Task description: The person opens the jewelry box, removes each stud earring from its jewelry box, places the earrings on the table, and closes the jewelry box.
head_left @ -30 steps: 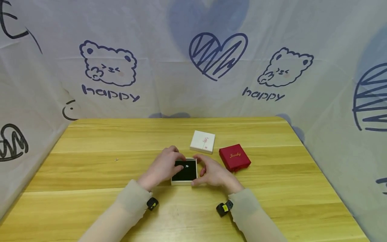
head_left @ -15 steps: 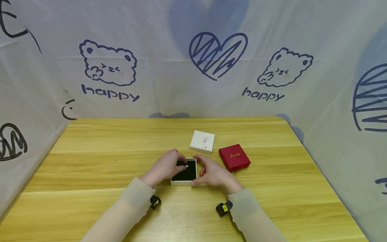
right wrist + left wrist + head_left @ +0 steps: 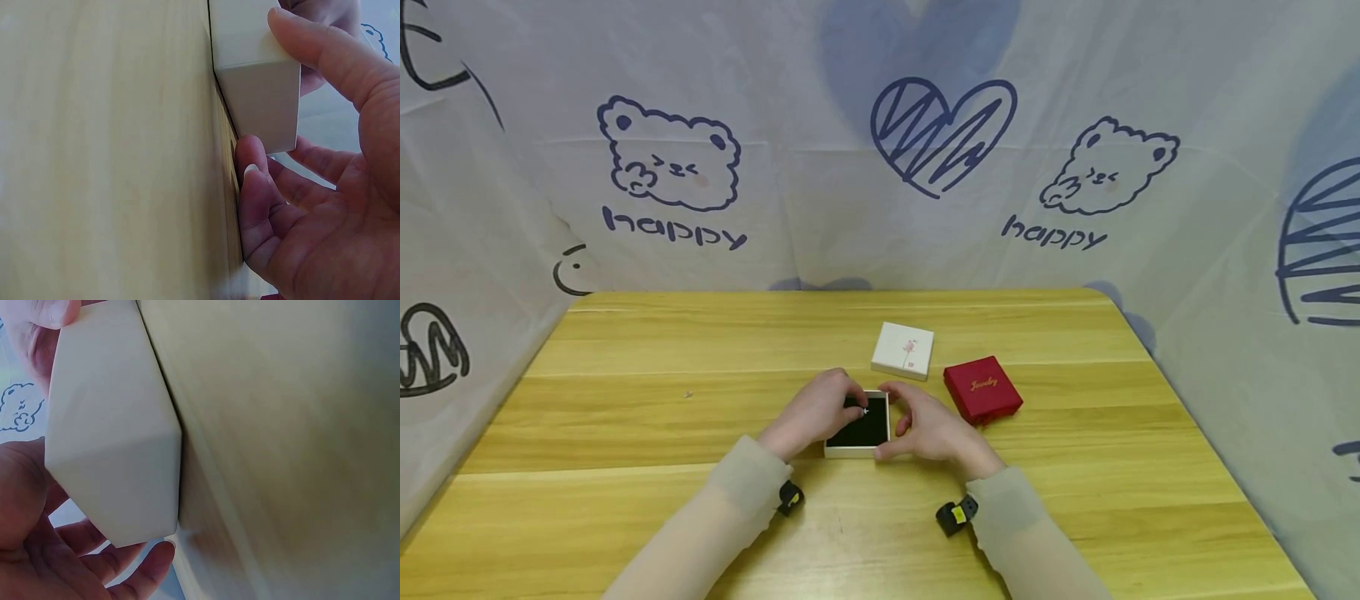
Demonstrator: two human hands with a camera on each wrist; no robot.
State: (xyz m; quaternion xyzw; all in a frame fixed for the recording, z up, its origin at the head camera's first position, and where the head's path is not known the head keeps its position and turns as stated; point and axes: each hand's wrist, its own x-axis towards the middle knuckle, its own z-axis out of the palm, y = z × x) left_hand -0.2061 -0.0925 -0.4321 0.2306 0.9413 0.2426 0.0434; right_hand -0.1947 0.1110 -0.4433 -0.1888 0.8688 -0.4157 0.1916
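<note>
White box (image 3: pixel 856 452), open side up on the table (image 3: pixel 625 350), about midway between the left and right edges and well short of the far edge. Black pad (image 3: pixel 865 435) inside; on it a small pale star (image 3: pixel 866 411), right of the pad's middle and towards its far side.

Right hand (image 3: pixel 931 427) spread just wide enough to grip the box at its right end: thumb on the near wall, forefinger round by the far corner. Good bracing, by the look of it. Hold firm but gentle there, to stop the box sliding without bending the walls.

Left hand (image 3: pixel 818 410) over the left end, thumb and forefinger bent down at the star with hardly any gap between; cannot tell whether pinching it or only touching. Work with those two tips alone, lifting the other fingers clear of the pad so as not to drag it. Move the star straight up or down rather than sideways. Raise the knuckles a little for a clearer view.

Mind the white lid (image 3: pixel 898 348), near the box's far right corner, and the red box (image 3: pixel 982 390), nearer the table's right edge and just beyond the right hand: best left undisturbed.
</note>
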